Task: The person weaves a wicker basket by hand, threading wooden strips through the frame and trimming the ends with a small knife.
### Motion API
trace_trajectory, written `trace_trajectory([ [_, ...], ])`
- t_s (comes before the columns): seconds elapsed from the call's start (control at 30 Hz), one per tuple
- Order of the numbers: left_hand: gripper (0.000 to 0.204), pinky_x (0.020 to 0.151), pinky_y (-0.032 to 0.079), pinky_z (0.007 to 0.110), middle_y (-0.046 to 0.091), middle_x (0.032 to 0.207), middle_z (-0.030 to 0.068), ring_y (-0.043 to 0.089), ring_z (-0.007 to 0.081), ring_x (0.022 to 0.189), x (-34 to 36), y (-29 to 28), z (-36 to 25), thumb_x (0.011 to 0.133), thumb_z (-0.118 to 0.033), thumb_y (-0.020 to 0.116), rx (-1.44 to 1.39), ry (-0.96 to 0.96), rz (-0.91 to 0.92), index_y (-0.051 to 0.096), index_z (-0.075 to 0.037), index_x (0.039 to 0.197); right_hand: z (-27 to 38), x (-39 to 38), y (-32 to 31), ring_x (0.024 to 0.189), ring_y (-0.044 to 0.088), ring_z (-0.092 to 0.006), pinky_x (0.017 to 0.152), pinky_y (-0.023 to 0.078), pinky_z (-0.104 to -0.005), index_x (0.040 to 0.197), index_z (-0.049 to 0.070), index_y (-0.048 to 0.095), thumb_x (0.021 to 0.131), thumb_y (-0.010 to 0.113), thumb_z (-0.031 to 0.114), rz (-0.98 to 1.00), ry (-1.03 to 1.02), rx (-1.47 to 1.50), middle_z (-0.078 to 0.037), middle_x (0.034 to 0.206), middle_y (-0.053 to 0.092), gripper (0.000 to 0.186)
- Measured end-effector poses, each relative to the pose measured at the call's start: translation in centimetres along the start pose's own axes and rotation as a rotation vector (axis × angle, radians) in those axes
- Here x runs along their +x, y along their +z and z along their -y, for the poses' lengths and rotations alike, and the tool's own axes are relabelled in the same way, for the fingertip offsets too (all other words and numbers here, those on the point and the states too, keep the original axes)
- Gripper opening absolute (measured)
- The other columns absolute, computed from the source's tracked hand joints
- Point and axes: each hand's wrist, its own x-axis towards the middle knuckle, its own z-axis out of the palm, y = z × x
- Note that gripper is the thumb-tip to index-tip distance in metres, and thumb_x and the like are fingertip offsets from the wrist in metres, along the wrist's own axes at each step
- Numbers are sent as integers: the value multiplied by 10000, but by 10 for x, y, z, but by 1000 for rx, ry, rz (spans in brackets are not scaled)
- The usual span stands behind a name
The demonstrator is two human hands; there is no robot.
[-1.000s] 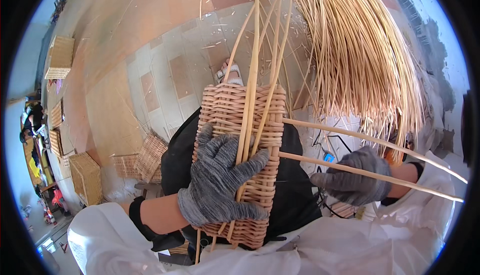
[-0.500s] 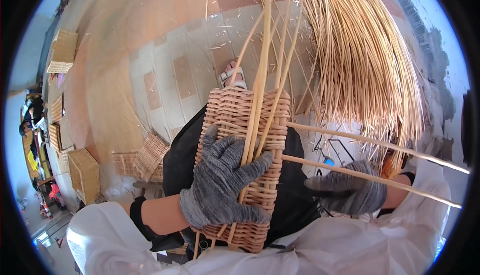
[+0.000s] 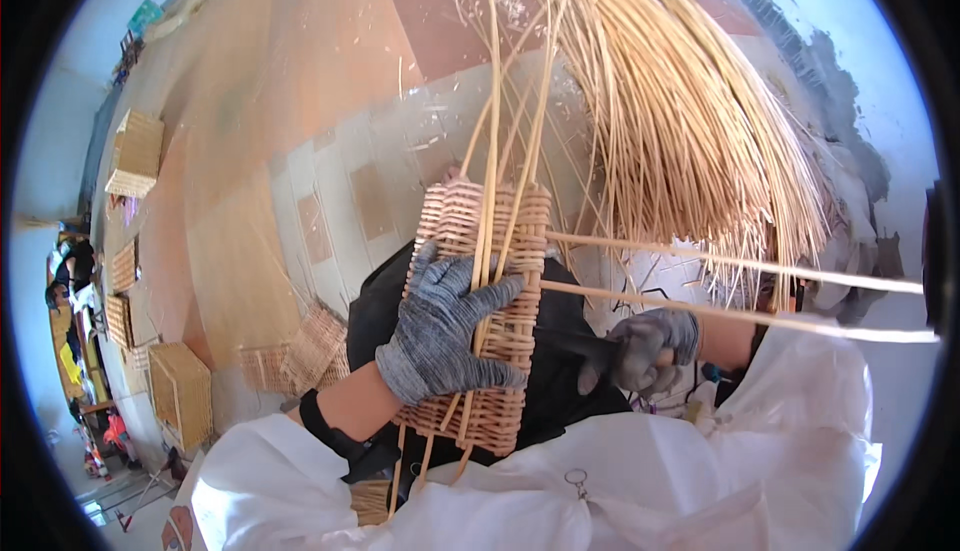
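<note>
Wicker panel (image 3: 515, 336) at the worker's lap, over dark cloth (image 3: 375, 286), as I see it from the room. The gloved left hand (image 3: 450, 321) lies across it, fingers spread, thumb over pale upright rods (image 3: 491, 151). Two side rods (image 3: 690, 305) project rightward. Beside the panel, the gloved right hand (image 3: 650, 351) has bent fingers; whether they grip anything I cannot tell. Beyond stands a bundle of canes (image 3: 690, 131).
</note>
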Motion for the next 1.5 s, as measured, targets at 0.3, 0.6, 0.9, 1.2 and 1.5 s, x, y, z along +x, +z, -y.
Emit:
trace_trajectory([
  [0.3, 685, 1081, 279, 415, 521, 1268, 167, 444, 324, 1205, 0, 19, 5, 669, -462, 784, -58, -134, -104, 592, -114, 1227, 37, -7, 8, 652, 625, -188, 571, 499, -367, 882, 37, 631, 780, 605, 118, -380, 168, -1147, -90, 683, 632, 133],
  [0.6, 677, 967, 414, 275, 560, 1262, 82, 537, 165, 1135, -10, 36, -16, 838, -81, 670, -854, -137, -441, 339, -45, 1427, 109, 44, 17, 606, 635, -202, 529, 506, -286, 953, 0, 634, 848, 651, 266, -653, -225, -280, -90, 683, 634, 286],
  [0.9, 596, 1009, 391, 376, 594, 1166, 172, 545, 317, 1097, -4, 33, -8, 837, -238, 678, -123, -9, -400, 447, -86, 1365, 4, -84, 60, 631, 628, -189, 604, 537, -288, 869, 8, 646, 839, 668, 223, -938, -654, -341, -90, 732, 648, 219],
  [1.2, 1060, 1112, 168, 512, 454, 1335, 184, 369, 371, 1278, 9, 9, -34, 483, -656, 773, 158, -207, 5, 469, -117, 1344, -87, -69, 100, 614, 648, -199, 639, 560, -335, 801, -29, 665, 843, 692, 239, -1469, -874, 370, -103, 731, 667, 273],
  [1.5, 1000, 1099, 204, 502, 481, 1290, 184, 410, 377, 1231, 8, 13, -25, 516, -635, 766, 50, -201, 5, 487, -128, 1332, -45, -64, 40, 835, 632, -195, 729, 514, -331, 760, 32, 623, 770, 750, 154, -1038, -991, -827, -98, 854, 669, 176],
])
